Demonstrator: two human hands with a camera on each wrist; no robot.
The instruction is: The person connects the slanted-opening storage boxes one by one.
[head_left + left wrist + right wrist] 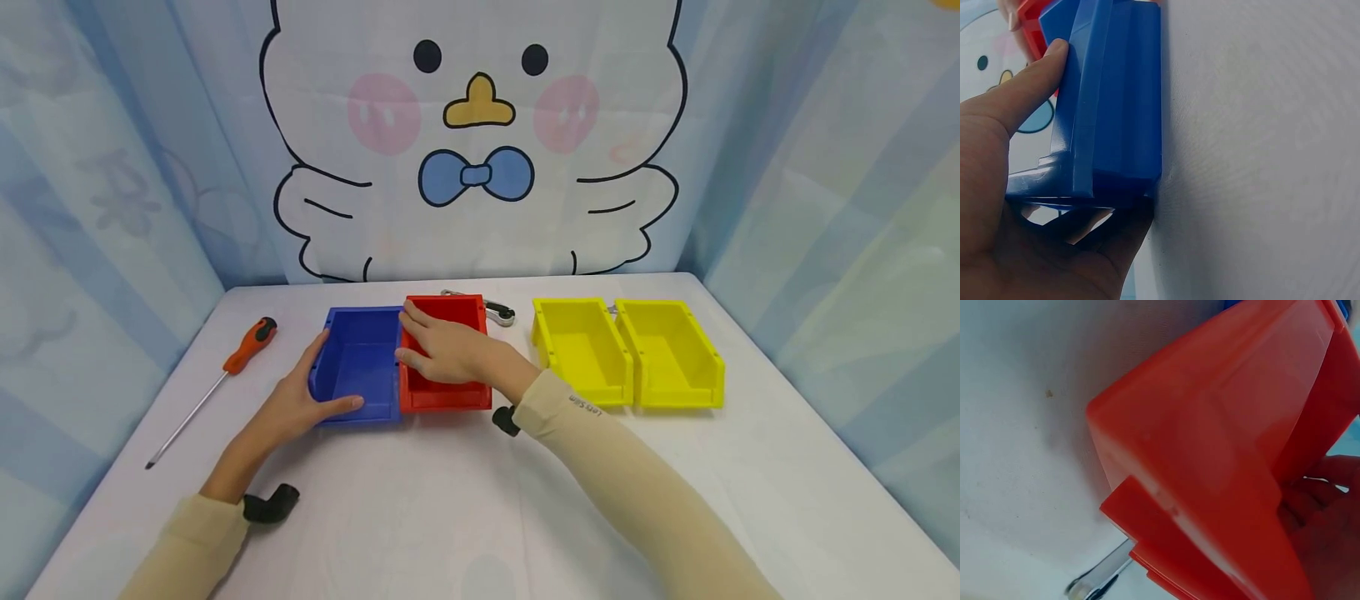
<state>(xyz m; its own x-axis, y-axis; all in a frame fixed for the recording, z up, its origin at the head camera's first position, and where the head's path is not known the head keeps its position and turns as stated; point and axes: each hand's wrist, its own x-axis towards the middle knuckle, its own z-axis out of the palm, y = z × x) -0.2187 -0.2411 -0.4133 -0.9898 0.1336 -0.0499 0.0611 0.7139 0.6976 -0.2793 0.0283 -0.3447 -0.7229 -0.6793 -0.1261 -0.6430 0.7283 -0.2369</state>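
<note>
blue bin (360, 362): it sits on the white table (420, 517), left of the middle, side by side with the red bin (446, 398).
left hand (296, 404): it grips the blue bin at the left front corner — thumb over the front part, fingers along the outside of the left wall.
red bin: it is on the right of the blue bin, and their edges look as if they touch.
right hand (450, 350): it reaches across the red bin with its fingers laid out straight — the fingertips rest at the edge where red and blue meet.
silver tool (501, 314): it lies behind the red bin, which hides part of it. it has some black on it.
screwdriver (251, 346): it lies on the far left, well apart from the blue bin. the handle is orange and black, and the tip points to the near left.
yellow bins (585, 346): two of them stand next to each other on the right, well apart from the red bin.
sleeves (622, 458): they are cream.
cloth (480, 237): it hangs behind the table, with a big white bird in a blue bow tie.
</note>
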